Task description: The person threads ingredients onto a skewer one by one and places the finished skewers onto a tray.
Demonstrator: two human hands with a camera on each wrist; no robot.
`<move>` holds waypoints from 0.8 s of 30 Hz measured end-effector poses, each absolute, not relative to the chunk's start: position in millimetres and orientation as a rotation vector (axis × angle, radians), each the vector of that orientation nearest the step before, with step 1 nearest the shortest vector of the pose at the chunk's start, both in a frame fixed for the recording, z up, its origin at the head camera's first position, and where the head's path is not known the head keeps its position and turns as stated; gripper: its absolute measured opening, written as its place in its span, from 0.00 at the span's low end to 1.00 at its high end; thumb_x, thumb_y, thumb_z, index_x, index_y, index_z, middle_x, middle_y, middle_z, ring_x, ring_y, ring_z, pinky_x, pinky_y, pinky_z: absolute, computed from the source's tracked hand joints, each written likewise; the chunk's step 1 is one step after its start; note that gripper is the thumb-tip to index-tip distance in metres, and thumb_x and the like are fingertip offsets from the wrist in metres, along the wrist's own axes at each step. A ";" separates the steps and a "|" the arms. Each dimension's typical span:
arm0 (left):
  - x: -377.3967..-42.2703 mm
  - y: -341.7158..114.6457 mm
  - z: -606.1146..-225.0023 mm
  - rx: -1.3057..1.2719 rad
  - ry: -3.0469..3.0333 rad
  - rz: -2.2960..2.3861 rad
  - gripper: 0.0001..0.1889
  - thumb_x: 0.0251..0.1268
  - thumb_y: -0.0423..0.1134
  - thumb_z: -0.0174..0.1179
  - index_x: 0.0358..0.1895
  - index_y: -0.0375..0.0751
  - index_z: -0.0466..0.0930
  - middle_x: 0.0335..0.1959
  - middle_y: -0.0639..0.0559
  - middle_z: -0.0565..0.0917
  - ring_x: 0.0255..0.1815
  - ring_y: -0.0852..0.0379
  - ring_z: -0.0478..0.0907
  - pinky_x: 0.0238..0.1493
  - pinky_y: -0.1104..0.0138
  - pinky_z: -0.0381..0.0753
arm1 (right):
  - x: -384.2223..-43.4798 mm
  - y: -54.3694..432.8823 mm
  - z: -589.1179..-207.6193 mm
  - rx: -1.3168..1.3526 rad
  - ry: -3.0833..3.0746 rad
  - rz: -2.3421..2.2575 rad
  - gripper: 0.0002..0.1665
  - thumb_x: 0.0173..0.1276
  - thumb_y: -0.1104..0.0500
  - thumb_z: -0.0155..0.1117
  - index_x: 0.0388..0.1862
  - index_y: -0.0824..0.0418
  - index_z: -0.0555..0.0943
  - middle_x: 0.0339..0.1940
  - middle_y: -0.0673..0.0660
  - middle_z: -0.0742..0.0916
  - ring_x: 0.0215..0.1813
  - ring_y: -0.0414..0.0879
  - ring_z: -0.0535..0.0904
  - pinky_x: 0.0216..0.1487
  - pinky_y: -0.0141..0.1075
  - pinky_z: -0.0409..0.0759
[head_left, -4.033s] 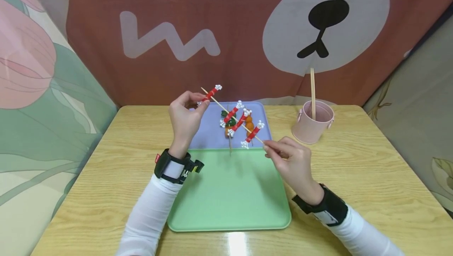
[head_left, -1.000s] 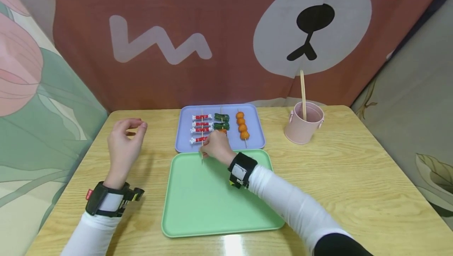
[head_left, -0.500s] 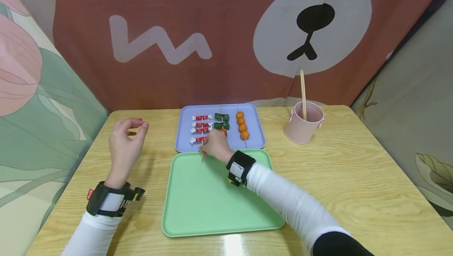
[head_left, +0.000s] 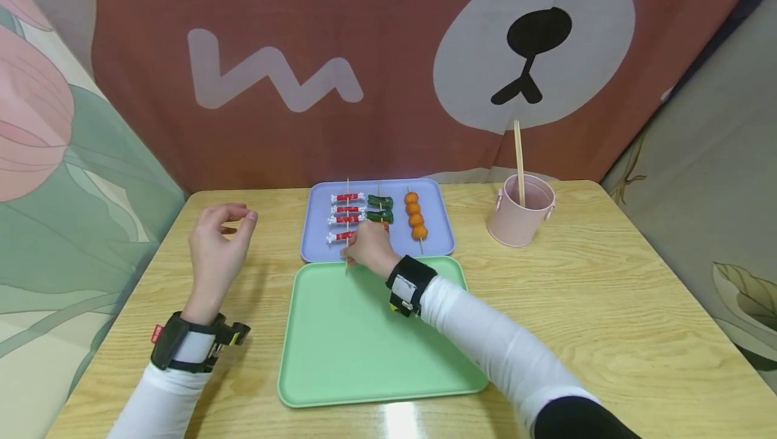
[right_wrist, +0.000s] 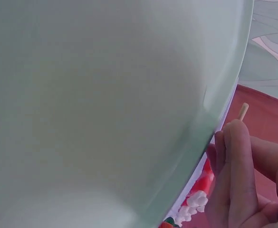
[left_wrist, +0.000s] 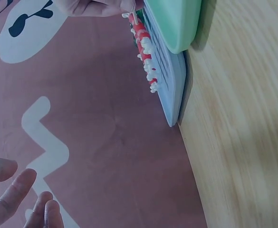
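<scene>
My right hand (head_left: 371, 249) pinches the near end of a bamboo skewer, over the seam between two trays. Several red pieces with white frilled ends (head_left: 347, 210) are threaded along this skewer. They lie on or just above the left part of the lavender tray (head_left: 315, 249); which one I cannot tell. In the right wrist view the blunt skewer end (right_wrist: 243, 111) pokes out past the fingertips. Off to the left, my left hand (head_left: 218, 250) hovers over the table with loosely bent fingers, holding nothing; its fingers (left_wrist: 20, 187) also show in the left wrist view.
Beside the red pieces lie a skewer with dark green pieces (head_left: 380, 201), partly covered by the right hand, and one with orange balls (head_left: 415, 216). A green tray (head_left: 376, 351) stands in front. A pink bucket (head_left: 521, 223) holding bamboo sticks (head_left: 519, 159) is at the back right.
Four seconds ago both hands held the skewer raised above the trays. The left hand has let go and moved left; the right has lowered the skewer to the lavender tray, lately shifting it slightly backward.
</scene>
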State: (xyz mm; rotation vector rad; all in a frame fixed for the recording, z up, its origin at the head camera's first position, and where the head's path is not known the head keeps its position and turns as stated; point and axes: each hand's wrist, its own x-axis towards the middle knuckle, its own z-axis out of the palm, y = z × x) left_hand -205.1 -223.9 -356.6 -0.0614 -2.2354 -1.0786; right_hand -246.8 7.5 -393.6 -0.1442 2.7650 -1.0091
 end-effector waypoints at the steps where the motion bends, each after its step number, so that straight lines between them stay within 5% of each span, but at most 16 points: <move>1: -205.3 -223.9 -356.8 -0.061 -2.236 -1.078 0.10 0.62 0.38 0.62 0.34 0.31 0.83 0.43 0.41 0.82 0.45 0.54 0.74 0.37 0.69 0.73 | -247.1 7.6 -393.6 -0.150 2.769 -0.989 0.12 0.54 0.57 0.74 0.16 0.60 0.82 0.14 0.50 0.84 0.18 0.38 0.80 0.30 0.29 0.75; 20: -205.6 -221.3 -356.7 -0.082 -2.241 -1.080 0.11 0.63 0.38 0.61 0.36 0.31 0.83 0.44 0.41 0.82 0.46 0.51 0.74 0.37 0.70 0.72 | -245.5 10.8 -393.4 -0.269 2.752 -0.891 0.15 0.59 0.56 0.70 0.16 0.61 0.84 0.15 0.52 0.85 0.20 0.43 0.81 0.27 0.28 0.73; 24: -206.0 -216.8 -356.1 -0.095 -2.217 -1.097 0.10 0.62 0.37 0.61 0.38 0.31 0.83 0.42 0.40 0.82 0.44 0.52 0.74 0.37 0.74 0.72 | -238.6 21.1 -379.5 -0.320 2.705 -0.956 0.16 0.65 0.54 0.64 0.24 0.63 0.87 0.18 0.53 0.86 0.24 0.46 0.84 0.23 0.28 0.72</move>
